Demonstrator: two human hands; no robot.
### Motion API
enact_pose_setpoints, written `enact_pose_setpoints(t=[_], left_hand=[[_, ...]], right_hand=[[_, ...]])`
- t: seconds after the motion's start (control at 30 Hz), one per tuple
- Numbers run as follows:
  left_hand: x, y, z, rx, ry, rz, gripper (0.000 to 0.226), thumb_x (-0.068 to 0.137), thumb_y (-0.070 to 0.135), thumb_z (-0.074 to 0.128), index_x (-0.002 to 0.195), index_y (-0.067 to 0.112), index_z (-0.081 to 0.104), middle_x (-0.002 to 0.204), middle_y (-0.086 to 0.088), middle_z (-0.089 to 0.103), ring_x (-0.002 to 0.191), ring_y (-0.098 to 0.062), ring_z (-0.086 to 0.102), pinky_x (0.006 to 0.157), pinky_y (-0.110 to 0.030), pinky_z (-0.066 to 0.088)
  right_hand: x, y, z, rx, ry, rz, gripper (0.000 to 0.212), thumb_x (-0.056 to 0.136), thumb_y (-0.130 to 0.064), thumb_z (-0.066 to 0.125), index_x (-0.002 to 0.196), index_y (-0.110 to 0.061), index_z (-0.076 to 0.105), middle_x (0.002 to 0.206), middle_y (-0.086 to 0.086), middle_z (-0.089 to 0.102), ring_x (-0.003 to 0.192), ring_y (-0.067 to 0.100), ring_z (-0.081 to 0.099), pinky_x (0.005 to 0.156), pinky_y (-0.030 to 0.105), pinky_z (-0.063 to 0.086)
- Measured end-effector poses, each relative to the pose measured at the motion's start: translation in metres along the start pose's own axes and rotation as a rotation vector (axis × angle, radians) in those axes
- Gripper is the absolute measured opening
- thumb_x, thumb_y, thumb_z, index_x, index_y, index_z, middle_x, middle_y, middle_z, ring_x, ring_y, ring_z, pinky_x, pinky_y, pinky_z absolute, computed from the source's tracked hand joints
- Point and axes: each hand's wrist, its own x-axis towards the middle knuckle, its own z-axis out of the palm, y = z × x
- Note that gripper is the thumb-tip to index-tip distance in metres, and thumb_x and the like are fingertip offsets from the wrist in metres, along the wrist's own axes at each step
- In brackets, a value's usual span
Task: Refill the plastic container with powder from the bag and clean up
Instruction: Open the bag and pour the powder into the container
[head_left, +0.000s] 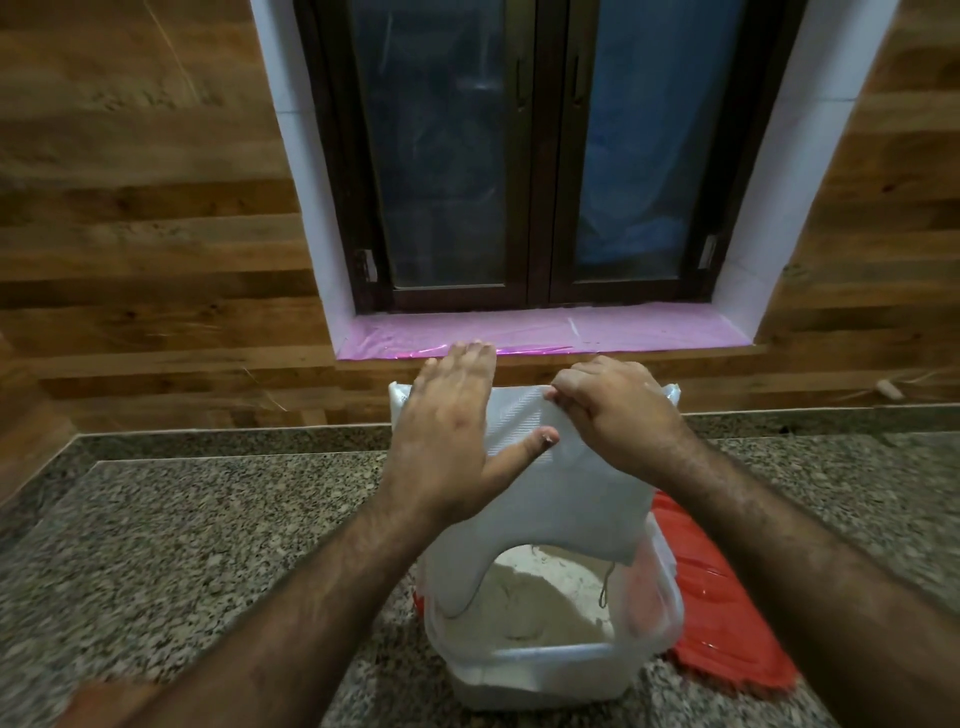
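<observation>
While the container (540, 670) on the counter (208, 545) is seen well filled with powder (535, 603), the upended bag (561, 467) is pinched by the right hand (618, 415) and patted flat-open by the left hand (447, 441) — pour nearly done. Next: residue shaken out, bag lifted clear.

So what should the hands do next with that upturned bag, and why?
Probably shake or pat the bag gently. It hangs mouth-down in the container, right hand pinching its top, left hand flat against it, and powder is already heaped inside; the bag looks nearly slack.
</observation>
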Motion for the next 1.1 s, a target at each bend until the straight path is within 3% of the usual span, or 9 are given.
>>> enact_pose_setpoints(t=[0.1,0.23,0.33,0.47,0.6,0.7,0.8,0.93,1.1], left_hand=[[0.017,0.000,-0.007,-0.035,-0.113,0.011,0.105,0.088,0.088,0.049,0.166,0.018,0.035,0.168,-0.005,0.043,0.157,-0.023,0.036,0.129,-0.044,0.027],[0.046,-0.006,-0.015,0.014,-0.236,0.101,0.090,0.076,0.095,0.053,0.132,0.026,0.065,0.125,0.005,0.073,0.114,-0.019,0.066,0.097,-0.044,0.055],[0.058,-0.005,-0.015,0.090,-0.305,0.138,0.074,0.077,0.093,0.055,0.105,0.026,0.069,0.099,0.006,0.074,0.090,-0.018,0.066,0.078,-0.042,0.057],[0.060,-0.008,-0.007,-0.132,-0.216,0.183,0.047,0.094,0.061,0.069,0.072,0.020,0.064,0.064,0.007,0.059,0.058,-0.010,0.050,0.054,-0.031,0.036],[0.061,-0.013,-0.004,-0.192,-0.214,0.279,0.046,0.099,0.051,0.070,0.069,0.017,0.061,0.060,0.007,0.053,0.055,-0.008,0.046,0.052,-0.033,0.036],[0.063,-0.024,-0.011,-0.291,-0.233,0.212,0.046,0.099,0.053,0.069,0.076,0.013,0.068,0.067,0.000,0.064,0.063,-0.018,0.060,0.058,-0.043,0.050],[0.064,-0.041,-0.019,-0.401,-0.159,0.167,0.051,0.099,0.052,0.066,0.074,0.007,0.066,0.068,-0.010,0.063,0.062,-0.023,0.059,0.058,-0.045,0.048],[0.061,-0.054,-0.026,-0.577,-0.086,0.023,0.038,0.103,0.042,0.069,0.080,0.012,0.073,0.073,-0.002,0.070,0.065,-0.015,0.067,0.060,-0.039,0.057],[0.054,-0.063,-0.023,-0.668,-0.042,-0.059,0.034,0.103,0.031,0.071,0.070,0.022,0.068,0.065,0.010,0.065,0.059,-0.005,0.059,0.055,-0.025,0.048]], right_hand=[[0.001,0.001,-0.001,-0.009,0.034,-0.058,0.036,0.109,-0.044,0.045,0.096,-0.023,0.071,0.088,-0.009,0.064,0.087,0.021,0.061,0.079,0.038,0.035],[0.003,-0.003,-0.005,-0.021,0.114,-0.174,0.043,0.104,-0.046,0.039,0.092,-0.019,0.071,0.081,-0.003,0.066,0.077,0.026,0.063,0.074,0.038,0.037],[0.002,-0.007,-0.011,-0.070,0.141,-0.206,0.040,0.103,-0.043,0.041,0.094,-0.019,0.072,0.085,-0.002,0.072,0.081,0.025,0.066,0.077,0.044,0.048],[0.000,-0.002,-0.008,-0.060,0.124,-0.202,0.034,0.101,-0.040,0.043,0.098,-0.023,0.073,0.090,-0.004,0.073,0.087,0.025,0.068,0.080,0.042,0.045],[-0.005,0.010,-0.002,-0.015,0.239,-0.102,0.039,0.102,-0.052,0.051,0.114,-0.022,0.073,0.108,-0.001,0.076,0.104,0.026,0.069,0.089,0.043,0.047],[-0.013,0.018,0.001,0.133,0.387,0.177,0.064,0.096,-0.068,0.053,0.137,-0.019,0.063,0.134,0.002,0.068,0.124,0.022,0.059,0.103,0.042,0.044],[-0.023,0.024,0.012,0.461,0.443,0.502,0.079,0.087,-0.071,0.069,0.146,-0.021,0.050,0.144,0.000,0.058,0.129,0.017,0.055,0.104,0.038,0.048],[-0.036,0.029,0.037,1.017,0.276,0.676,0.084,0.070,-0.084,0.077,0.125,-0.023,0.067,0.118,-0.001,0.076,0.106,0.019,0.075,0.088,0.044,0.064],[-0.041,0.035,0.049,1.032,0.200,0.630,0.043,0.084,-0.053,0.085,0.109,-0.019,0.074,0.102,0.002,0.081,0.092,0.019,0.078,0.077,0.037,0.063]])
